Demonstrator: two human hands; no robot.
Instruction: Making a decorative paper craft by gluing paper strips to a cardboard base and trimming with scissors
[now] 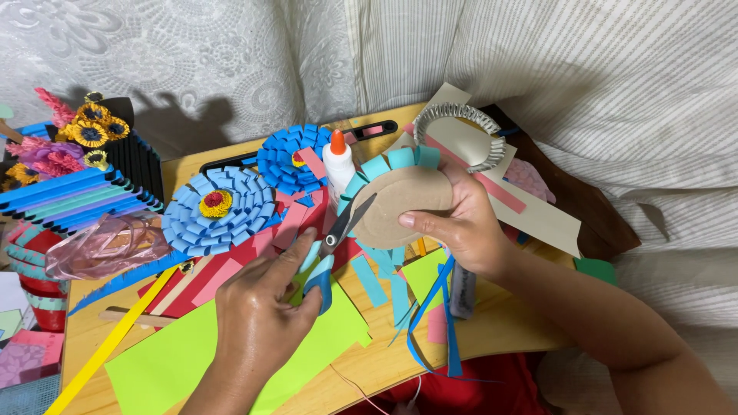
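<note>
Scissors [332, 244] with teal handles sit in the left hand [257, 311], fingers closed through the loops, blades slightly parted at the cardboard disc [401, 206]. Right hand [461, 227] pinches that disc above the wooden table [384, 361], teal paper strips [400, 159] along its top edge, probably glued on.

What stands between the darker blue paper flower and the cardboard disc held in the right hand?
A white glue bottle with an orange cap, upright, seen in the head view.
</note>
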